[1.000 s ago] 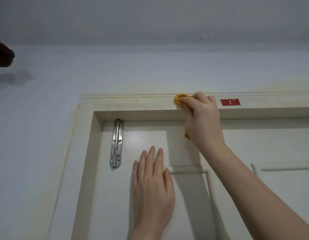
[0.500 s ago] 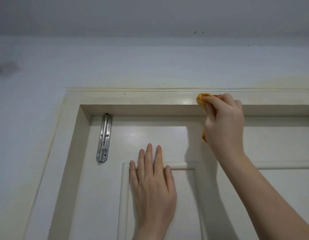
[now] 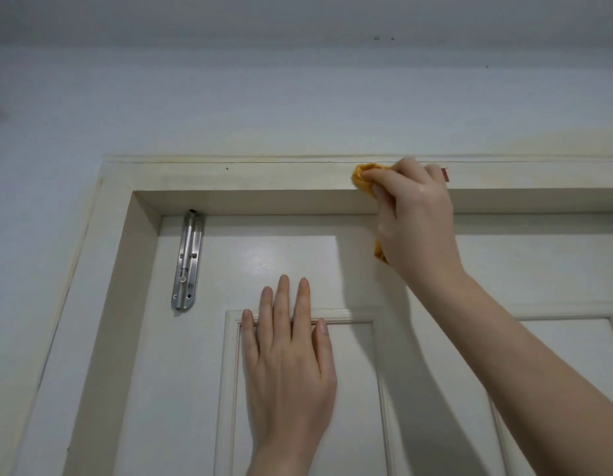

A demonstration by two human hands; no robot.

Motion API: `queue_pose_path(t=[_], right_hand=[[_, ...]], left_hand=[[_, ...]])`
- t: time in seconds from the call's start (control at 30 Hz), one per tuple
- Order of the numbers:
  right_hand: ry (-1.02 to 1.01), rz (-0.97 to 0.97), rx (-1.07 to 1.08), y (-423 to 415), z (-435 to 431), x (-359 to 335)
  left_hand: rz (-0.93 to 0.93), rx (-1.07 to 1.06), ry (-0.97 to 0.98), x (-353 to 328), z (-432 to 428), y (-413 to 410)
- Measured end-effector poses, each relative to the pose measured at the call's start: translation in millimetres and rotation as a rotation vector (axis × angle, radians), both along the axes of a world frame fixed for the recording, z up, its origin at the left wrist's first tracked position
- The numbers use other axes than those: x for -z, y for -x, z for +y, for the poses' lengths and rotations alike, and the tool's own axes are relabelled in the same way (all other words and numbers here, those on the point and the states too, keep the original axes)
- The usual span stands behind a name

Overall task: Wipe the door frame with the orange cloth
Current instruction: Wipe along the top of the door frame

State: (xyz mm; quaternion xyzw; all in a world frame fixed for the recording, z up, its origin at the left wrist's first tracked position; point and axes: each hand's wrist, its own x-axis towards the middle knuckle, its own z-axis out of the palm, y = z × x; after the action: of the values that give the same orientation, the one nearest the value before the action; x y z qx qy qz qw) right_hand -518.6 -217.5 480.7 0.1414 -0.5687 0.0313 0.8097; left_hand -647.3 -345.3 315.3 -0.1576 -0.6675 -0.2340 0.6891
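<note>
The cream door frame (image 3: pixel 250 175) runs across the top of the view and down the left side. My right hand (image 3: pixel 418 218) grips the bunched orange cloth (image 3: pixel 361 178) and presses it against the frame's top bar, right of centre. A tail of the cloth hangs out below the palm. My left hand (image 3: pixel 287 359) lies flat on the white door (image 3: pixel 270 255), fingers straight and pointing up, over the edge of a raised panel.
A steel slide bolt (image 3: pixel 188 262) is screwed to the door near its top left corner. A red sticker (image 3: pixel 444 174) peeks out behind my right hand on the frame. White wall and ceiling are above.
My right hand slid the cloth to the right along the top bar, covering most of the red sticker. The view shifted as well. My left hand stays flat on the door.
</note>
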Motion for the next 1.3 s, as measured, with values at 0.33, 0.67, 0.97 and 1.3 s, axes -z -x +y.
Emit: queue_pose_path(t=[0.33,0.67,0.97,1.3], right_hand=[[0.005,-0.010,-0.010,4.3,-16.6,-4.7],[-0.030,-0.019,0.068,-2.8,0.2,-2.7],[0.097,-0.029,0.008,-24.2,51.1,7.4],[0.251,0.016,-0.056,-35.1,103.8,11.4]], left_hand=[[0.011,-0.003,0.015,-0.5,-3.5,-1.8],[0.039,0.024,-0.023,-1.2,-3.1,-1.6],[0.023,0.056,-0.072,8.3,8.8,-8.8],[0.000,0.194,0.019,-3.3,65.6,-42.1]])
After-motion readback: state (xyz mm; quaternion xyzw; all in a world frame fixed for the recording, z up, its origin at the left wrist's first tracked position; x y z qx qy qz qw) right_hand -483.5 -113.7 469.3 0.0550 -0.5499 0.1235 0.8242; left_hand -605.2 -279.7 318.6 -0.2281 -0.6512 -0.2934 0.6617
